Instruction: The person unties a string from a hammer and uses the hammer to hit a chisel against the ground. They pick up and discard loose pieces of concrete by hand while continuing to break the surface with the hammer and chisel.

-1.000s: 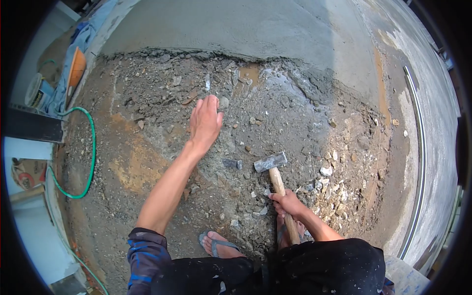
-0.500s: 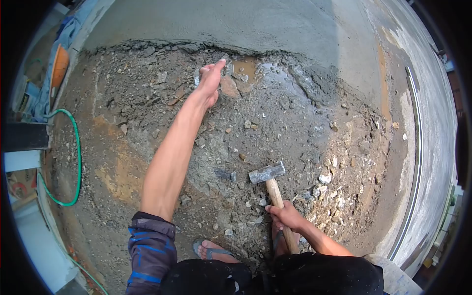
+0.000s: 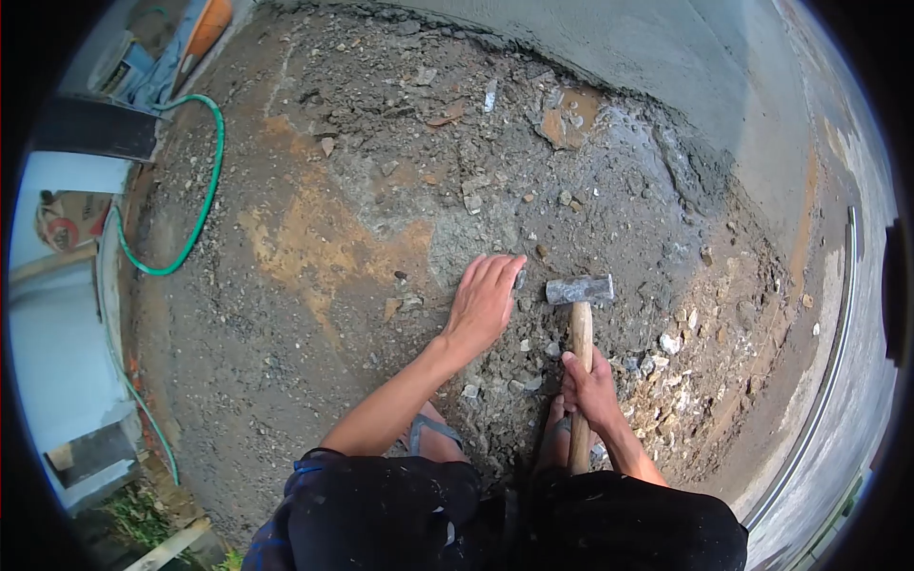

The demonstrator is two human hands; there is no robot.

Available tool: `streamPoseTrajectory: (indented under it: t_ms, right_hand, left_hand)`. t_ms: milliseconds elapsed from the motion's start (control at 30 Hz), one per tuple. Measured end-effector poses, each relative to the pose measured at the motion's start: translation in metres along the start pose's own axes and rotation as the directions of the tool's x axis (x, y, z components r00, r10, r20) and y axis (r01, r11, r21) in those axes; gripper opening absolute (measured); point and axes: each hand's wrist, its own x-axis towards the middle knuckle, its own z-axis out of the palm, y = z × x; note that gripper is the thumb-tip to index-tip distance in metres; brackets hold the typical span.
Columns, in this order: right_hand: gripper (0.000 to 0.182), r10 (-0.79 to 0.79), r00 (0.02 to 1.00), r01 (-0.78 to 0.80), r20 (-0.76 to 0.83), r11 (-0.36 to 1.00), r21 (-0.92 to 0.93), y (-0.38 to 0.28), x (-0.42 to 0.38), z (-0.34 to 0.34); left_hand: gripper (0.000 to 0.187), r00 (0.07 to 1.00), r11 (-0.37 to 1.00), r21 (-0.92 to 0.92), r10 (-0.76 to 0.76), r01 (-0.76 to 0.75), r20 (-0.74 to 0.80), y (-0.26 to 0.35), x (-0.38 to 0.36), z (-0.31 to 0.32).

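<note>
The ground is rough, grey and brown, with many small broken stones on it. One hammer has a dull metal block for a head and a smooth wooden stick. The head sits on the rubble. The right hand is closed around the stick. The left hand is spread flat on the dirt, just beside the hammer head. One green hose curls at the side. The stick's end is hidden by dark clothes.

The left hand has drawn back from the far rubble to beside the hammer.
</note>
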Motion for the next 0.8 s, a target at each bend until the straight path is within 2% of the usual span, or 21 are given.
streamPoseTrajectory:
  t_ms: [33,67,133,167,200,267,333,400,433,500,533,600,633,733,767,800]
  right_hand:
    - [0.018,-0.006,1.0,0.007,0.011,1.0,-0.017,0.0,-0.001,0.0]
    - [0.018,0.013,1.0,-0.013,0.001,1.0,0.004,0.002,0.0,0.0]
    - [0.017,0.012,1.0,-0.012,-0.003,1.0,0.017,0.004,0.004,0.0]
    - [0.017,-0.006,1.0,0.006,-0.002,1.0,-0.003,0.008,0.006,-0.001]
    - [0.017,-0.019,1.0,0.019,-0.003,1.0,-0.019,0.01,0.006,-0.002]
    - [0.016,-0.012,1.0,0.012,-0.011,1.0,0.006,0.009,0.003,0.002]
    - [0.016,-0.008,0.999,0.008,-0.034,1.0,0.001,0.009,0.002,0.004]
    - [0.016,-0.007,0.999,0.007,-0.048,1.0,0.0,0.014,0.002,0.005]
    - [0.016,-0.009,0.998,0.008,-0.059,1.0,-0.009,0.015,0.003,0.006]
    - [0.017,-0.007,0.999,0.007,-0.053,1.0,-0.013,0.012,0.004,0.007]
    - [0.017,-0.008,0.999,0.007,-0.049,1.0,-0.023,0.013,0.004,0.005]
    - [0.017,0.001,1.0,-0.001,-0.03,1.0,-0.006,0.013,0.006,0.004]
    - [0.017,0.003,1.0,-0.003,-0.029,1.0,-0.012,0.013,0.007,0.005]
    - [0.017,-0.014,0.999,0.014,-0.033,1.0,-0.015,0.014,0.007,0.004]
    - [0.017,-0.014,0.999,0.014,-0.035,1.0,-0.014,0.016,0.009,0.004]
    - [0.017,-0.011,0.999,0.011,-0.036,1.0,-0.013,0.018,0.009,0.003]
  left_hand:
    - [0.03,0.999,0.999,0.018,0.032,-0.032,-0.017,-0.003,0.004,0.0]
    - [0.03,0.999,0.999,0.024,0.025,-0.024,-0.037,-0.005,0.009,0.0]
    - [0.013,0.996,0.982,-0.173,-0.076,0.081,0.036,-0.014,0.017,0.004]
    - [0.029,0.987,0.972,-0.218,0.055,-0.088,-0.151,-0.023,0.015,0.005]
    - [0.029,0.985,0.973,-0.212,0.062,-0.095,-0.159,-0.025,0.011,-0.003]
    - [0.034,0.966,0.862,-0.497,-0.202,0.098,-0.159,-0.028,-0.007,-0.025]
    - [0.035,0.881,0.801,-0.578,-0.376,0.153,-0.287,-0.03,-0.014,-0.054]
    - [0.024,0.822,0.834,-0.421,-0.494,0.356,-0.285,-0.038,-0.017,-0.09]
    - [0.024,0.822,0.834,-0.425,-0.492,0.351,-0.288,-0.049,-0.017,-0.092]
    - [0.017,0.748,0.806,-0.569,-0.477,0.163,-0.461,-0.067,-0.013,-0.096]
    - [0.017,0.74,0.805,-0.571,-0.483,0.164,-0.468,-0.067,-0.012,-0.094]
    - [0.023,0.867,0.711,-0.703,-0.366,0.027,-0.338,-0.062,-0.005,-0.083]
    - [0.024,0.901,0.677,-0.734,-0.351,0.055,-0.256,-0.06,-0.002,-0.08]
    - [0.024,0.94,0.736,-0.672,-0.282,0.084,-0.191,-0.072,0.013,-0.067]
    - [0.025,0.937,0.755,-0.655,-0.244,0.023,-0.249,-0.079,0.019,-0.063]
    - [0.025,0.938,0.753,-0.657,-0.245,0.025,-0.245,-0.085,0.023,-0.064]
